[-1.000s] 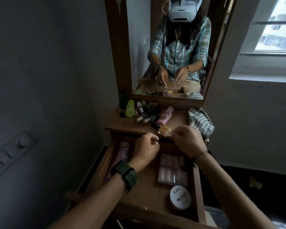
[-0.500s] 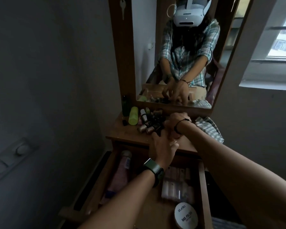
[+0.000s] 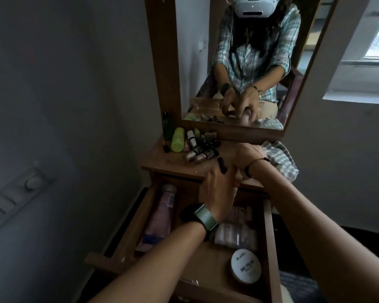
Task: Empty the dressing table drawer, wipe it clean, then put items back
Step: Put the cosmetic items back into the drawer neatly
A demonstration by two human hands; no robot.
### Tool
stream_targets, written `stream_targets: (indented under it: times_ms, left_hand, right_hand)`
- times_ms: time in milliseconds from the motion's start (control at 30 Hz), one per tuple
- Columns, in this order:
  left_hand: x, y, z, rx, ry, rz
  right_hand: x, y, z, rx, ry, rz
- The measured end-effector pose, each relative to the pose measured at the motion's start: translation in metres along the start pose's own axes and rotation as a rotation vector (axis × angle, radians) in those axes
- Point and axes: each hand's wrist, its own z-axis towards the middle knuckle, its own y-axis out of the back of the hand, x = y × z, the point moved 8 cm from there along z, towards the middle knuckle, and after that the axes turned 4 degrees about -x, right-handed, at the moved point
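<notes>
The dressing table drawer (image 3: 268, 232) stands pulled out below the tabletop (image 3: 162, 162). Inside it lie a pink tube (image 3: 162, 215), a pack of small pale bottles (image 3: 239, 230) and a white round nail polish tin (image 3: 246, 268). My left hand (image 3: 217, 189), with a green watch, reaches over the tabletop's front edge and pinches a small nail polish bottle; only its dark cap (image 3: 222, 165) shows. My right hand (image 3: 248, 157) is further back on the tabletop. In the mirror its fingers curl round a pink bottle (image 3: 245, 119).
A cluster of nail polish bottles (image 3: 198, 153), a lime bottle (image 3: 177, 139) and a dark green bottle (image 3: 167, 125) crowd the tabletop's back left. A checked cloth (image 3: 279, 159) lies at the right. A wall is close on the left, a window at right.
Both hands have moved from the drawer's front up onto the tabletop. The right hand reached back to the pink bottle; the left hand came to the small bottle at the edge.
</notes>
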Motion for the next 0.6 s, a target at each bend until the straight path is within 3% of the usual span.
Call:
stream_targets:
  times_ms: [167, 333, 433, 600]
  left_hand:
    - [0.016, 0.016, -0.034, -0.031, -0.085, -0.347]
    - [0.062, -0.006, -0.068, 0.342, 0.209, -0.756]
    - [0.086, -0.008, -0.076, 0.309, 0.248, -0.685]
    - [0.112, -0.018, -0.066, 0.246, 0.352, -0.611]
  right_hand:
    - [0.001, 0.013, -0.066, -0.104, 0.058, 0.439]
    - [0.014, -0.048, -0.121, 0.146, -0.031, 0.850]
    - [0.018, -0.079, -0.136, 0.214, -0.091, 0.952]
    - [0.012, -0.102, -0.152, 0.137, -0.159, 0.904]
